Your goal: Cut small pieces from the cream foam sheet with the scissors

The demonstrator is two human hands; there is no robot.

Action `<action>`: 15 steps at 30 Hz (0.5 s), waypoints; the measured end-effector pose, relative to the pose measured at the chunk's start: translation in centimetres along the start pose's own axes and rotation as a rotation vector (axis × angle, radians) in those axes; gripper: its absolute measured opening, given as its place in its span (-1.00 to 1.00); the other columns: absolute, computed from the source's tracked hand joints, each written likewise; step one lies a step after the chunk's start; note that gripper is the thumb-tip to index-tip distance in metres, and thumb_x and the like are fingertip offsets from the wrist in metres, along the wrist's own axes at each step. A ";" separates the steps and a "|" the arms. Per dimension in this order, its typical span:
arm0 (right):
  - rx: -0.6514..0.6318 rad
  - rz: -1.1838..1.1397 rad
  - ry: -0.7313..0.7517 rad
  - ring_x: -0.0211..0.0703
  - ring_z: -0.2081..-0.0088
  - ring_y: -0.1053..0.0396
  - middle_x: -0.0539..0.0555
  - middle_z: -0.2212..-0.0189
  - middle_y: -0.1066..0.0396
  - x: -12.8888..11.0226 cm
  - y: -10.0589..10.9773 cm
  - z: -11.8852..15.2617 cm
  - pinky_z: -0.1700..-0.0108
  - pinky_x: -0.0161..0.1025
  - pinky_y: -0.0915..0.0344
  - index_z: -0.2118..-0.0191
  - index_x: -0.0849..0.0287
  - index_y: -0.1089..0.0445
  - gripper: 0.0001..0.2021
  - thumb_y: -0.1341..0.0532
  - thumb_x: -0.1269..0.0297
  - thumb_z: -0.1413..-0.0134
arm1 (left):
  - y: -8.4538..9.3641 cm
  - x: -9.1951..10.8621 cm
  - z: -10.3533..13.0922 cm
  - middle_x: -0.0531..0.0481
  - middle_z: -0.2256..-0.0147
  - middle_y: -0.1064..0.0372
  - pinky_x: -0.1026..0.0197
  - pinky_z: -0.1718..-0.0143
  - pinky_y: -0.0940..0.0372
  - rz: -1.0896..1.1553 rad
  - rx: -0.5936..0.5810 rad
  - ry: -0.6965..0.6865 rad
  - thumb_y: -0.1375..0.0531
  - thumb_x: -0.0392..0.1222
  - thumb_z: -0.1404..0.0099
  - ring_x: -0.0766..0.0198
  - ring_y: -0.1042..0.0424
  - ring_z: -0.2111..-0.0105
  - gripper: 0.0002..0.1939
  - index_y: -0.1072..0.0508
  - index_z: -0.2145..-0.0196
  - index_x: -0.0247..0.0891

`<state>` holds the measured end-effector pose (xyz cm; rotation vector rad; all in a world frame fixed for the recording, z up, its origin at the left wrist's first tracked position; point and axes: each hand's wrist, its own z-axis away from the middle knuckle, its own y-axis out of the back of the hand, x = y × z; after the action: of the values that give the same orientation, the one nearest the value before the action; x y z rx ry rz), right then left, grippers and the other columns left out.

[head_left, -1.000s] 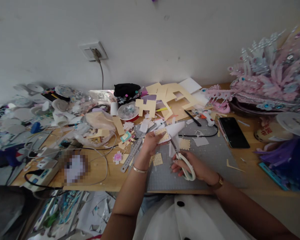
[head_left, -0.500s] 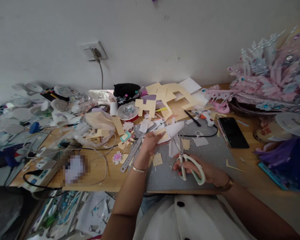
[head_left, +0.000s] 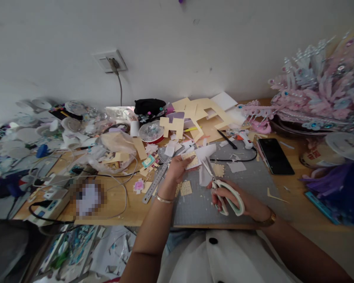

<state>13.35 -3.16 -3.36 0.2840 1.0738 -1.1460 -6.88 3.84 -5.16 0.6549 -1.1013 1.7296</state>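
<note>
My left hand [head_left: 177, 168] pinches a cream patterned card piece [head_left: 189, 158] laid against a sheet of white paper [head_left: 205, 152]. In my right hand [head_left: 224, 195] is a pair of scissors [head_left: 236, 201] with pale green-white handles, fingers through the loops. Their blades point up and left into the paper, where a strip [head_left: 205, 176] hangs down. Just right of the blades, a scalloped cream piece [head_left: 218, 170] lies on the grey cutting mat [head_left: 200, 214]. Another patterned cream square [head_left: 186, 188] rests below my left hand.
A steel ruler [head_left: 155, 184] lies left of my left forearm. Cut cream card sheets [head_left: 212, 127] are heaped at the back. A phone [head_left: 275, 156] and a hot glue gun [head_left: 246, 138] lie to the right. At far right stand pink beaded crowns [head_left: 321, 96].
My right hand and the scissors have shifted slightly right, and the handles have turned a little. My left hand holds the card and paper in nearly the same place.
</note>
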 end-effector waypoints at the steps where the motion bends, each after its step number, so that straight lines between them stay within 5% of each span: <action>1: 0.000 0.004 -0.007 -0.27 0.59 -0.34 -0.04 0.55 -0.42 0.1 0.1 -0.1 0.53 -0.29 -0.31 0.23 0.13 -0.32 -0.60 -0.34 -0.01 0.12 | 0.0 0.0 0.0 -0.14 0.31 -0.57 0.18 0.38 -0.44 -0.001 0.002 0.001 -0.50 -0.17 0.19 0.23 -0.49 0.42 -0.59 -0.56 0.35 -0.38; 15: 0.030 0.020 -0.020 -0.28 0.65 -0.32 -0.09 0.60 -0.41 1.0 0.4 -1.6 0.58 -0.32 -0.29 0.21 0.13 -0.33 -0.63 -0.32 0.06 0.12 | -0.3 0.3 0.4 -0.08 0.39 -0.55 0.19 0.39 -0.44 -0.028 -0.036 0.018 -0.53 -0.10 0.30 0.27 -0.45 0.45 -0.51 -0.56 0.39 -0.37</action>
<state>12.84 -2.48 -5.13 0.3056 1.0346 -1.1454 -6.72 3.63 -4.62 0.6286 -1.1036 1.6845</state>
